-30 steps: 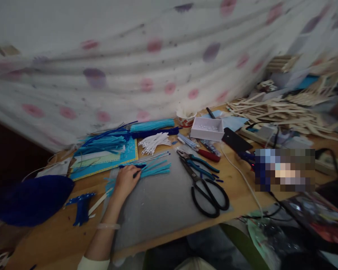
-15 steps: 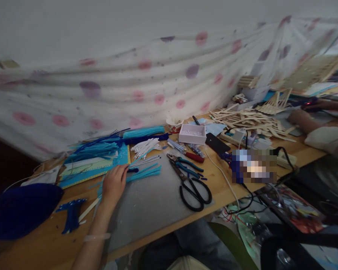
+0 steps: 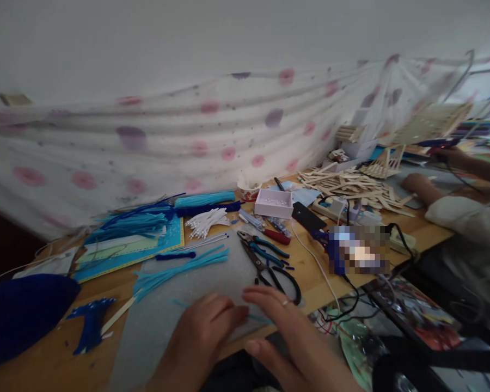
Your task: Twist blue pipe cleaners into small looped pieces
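Observation:
Above the near edge of the grey mat, my left hand is closed with its fingers curled round a thin light-blue pipe cleaner. The middle of this stem is hidden by the hand, and its other end shows on the right. My right hand, wearing a ring, is held close beside it, fingers stretched and thumb apart. Farther back on the mat lie a bunch of light-blue pipe cleaners and a short dark-blue fuzzy piece. Black-handled scissors and teal-handled pliers lie to the right.
A white box of small beads, white stems and a phone stand or lie behind. A dark-blue oval and a blue fuzzy shape are at left. Wooden sticks and a co-worker's arm are at right.
My left hand has come from the light-blue bunch toward the near edge, bringing a pipe cleaner. My right hand has entered view beside it. The view has shifted slightly.

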Demonstrator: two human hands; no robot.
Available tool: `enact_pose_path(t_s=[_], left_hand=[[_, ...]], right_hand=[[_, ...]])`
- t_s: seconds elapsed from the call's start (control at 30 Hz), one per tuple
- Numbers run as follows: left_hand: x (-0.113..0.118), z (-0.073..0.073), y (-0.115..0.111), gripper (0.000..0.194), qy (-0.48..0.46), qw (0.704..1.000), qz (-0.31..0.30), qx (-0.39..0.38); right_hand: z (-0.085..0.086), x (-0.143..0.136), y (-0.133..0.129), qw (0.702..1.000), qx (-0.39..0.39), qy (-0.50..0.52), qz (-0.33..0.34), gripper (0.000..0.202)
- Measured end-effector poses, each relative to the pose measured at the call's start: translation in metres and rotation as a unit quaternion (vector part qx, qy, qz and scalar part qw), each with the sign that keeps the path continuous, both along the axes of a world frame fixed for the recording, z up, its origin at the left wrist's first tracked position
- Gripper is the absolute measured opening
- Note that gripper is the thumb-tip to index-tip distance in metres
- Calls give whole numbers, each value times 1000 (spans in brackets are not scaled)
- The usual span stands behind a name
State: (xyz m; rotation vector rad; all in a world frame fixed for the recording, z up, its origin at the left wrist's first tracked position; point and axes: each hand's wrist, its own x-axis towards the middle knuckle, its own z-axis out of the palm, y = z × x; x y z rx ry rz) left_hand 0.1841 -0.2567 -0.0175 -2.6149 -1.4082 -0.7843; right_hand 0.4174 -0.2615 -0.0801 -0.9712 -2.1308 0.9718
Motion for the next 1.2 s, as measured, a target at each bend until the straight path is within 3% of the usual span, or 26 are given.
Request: enact_pose_path(t_s=[0.07, 0.13, 0.2, 0.33, 0.4, 0.53, 0.63, 0.7, 0.83, 0.93, 1.03, 1.2], left_hand=[[18, 0, -8, 36, -67, 998, -10, 17], [27, -7, -12, 31, -125, 992, 5, 19], [29, -18, -14, 23, -166, 986, 28, -12], [22, -45, -19, 11, -225, 964, 84, -114], [17, -56, -23, 14, -266, 947, 104, -146], [8, -70, -30, 25, -335, 914, 161, -162], [11, -73, -30, 34, -369, 881, 192, -226], [22, -72, -28, 42, -418, 844, 195, -274], [63, -70, -24, 58, -535, 731, 147, -397], [90, -71, -23, 60, -591, 663, 131, -442], [101, -74, -24, 58, -610, 634, 108, -463], [98, -79, -30, 51, -639, 641, 89, -416]], right_hand=[[38, -21, 17, 993, -113, -7, 17, 34], [54, -33, 23, 983, -181, 20, 13, 34], [51, -36, 22, 978, -204, 44, 5, 39], [25, -29, 25, 960, -264, 87, 27, 50], [15, -28, 29, 925, -347, 153, 35, 54], [10, -30, 35, 820, -465, 335, -2, 49], [11, -35, 39, 763, -450, 462, -48, 40], [12, -38, 43, 733, -429, 523, -65, 34], [9, -45, 47, 687, -444, 574, -49, 28], [7, -49, 45, 671, -452, 584, -69, 25], [9, -50, 42, 676, -426, 593, -99, 30], [12, -50, 44, 682, -380, 614, -117, 32]])
